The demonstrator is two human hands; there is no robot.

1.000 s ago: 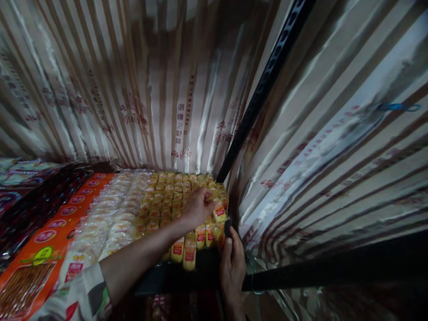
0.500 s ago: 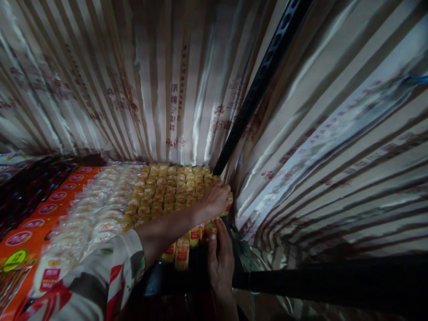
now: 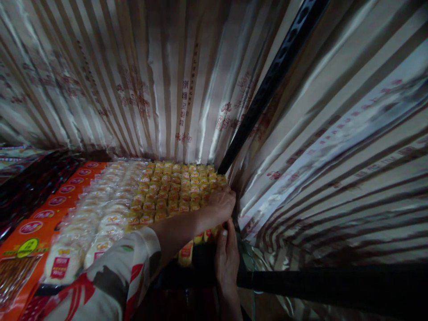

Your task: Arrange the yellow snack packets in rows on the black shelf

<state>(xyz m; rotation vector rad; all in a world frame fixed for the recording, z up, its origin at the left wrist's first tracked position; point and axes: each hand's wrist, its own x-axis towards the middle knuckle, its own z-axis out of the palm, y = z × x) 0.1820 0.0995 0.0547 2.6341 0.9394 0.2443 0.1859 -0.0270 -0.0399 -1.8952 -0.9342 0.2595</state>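
Observation:
Many small yellow wrapped cakes (image 3: 174, 187) stand in tight rows on a dark shelf. My left hand (image 3: 221, 205) reaches across from the left over the right-hand end of these rows. Its fingers bend downward, and the fingertips and anything in them are hidden. Just below it, my right hand (image 3: 228, 256) points upward along the right edge of the cakes, fingers stretched and thumb a little apart. Its fingertips lie close under my left hand. A single yellow cake with a red label (image 3: 185, 253) stands at the front of the rows.
Left of the cakes are clear-wrapped white round cakes (image 3: 62, 263), orange snack packs (image 3: 30, 245) and dark packs (image 3: 36, 187). A black perforated post (image 3: 264, 98) rises at the back right corner. Pleated printed sheeting (image 3: 167, 89) hangs behind, and a dark bar (image 3: 321, 287) runs right.
The yellow packet that showed at my left fingers is now out of sight. My left hand has come down closer to my right fingertips. The view has shifted slightly.

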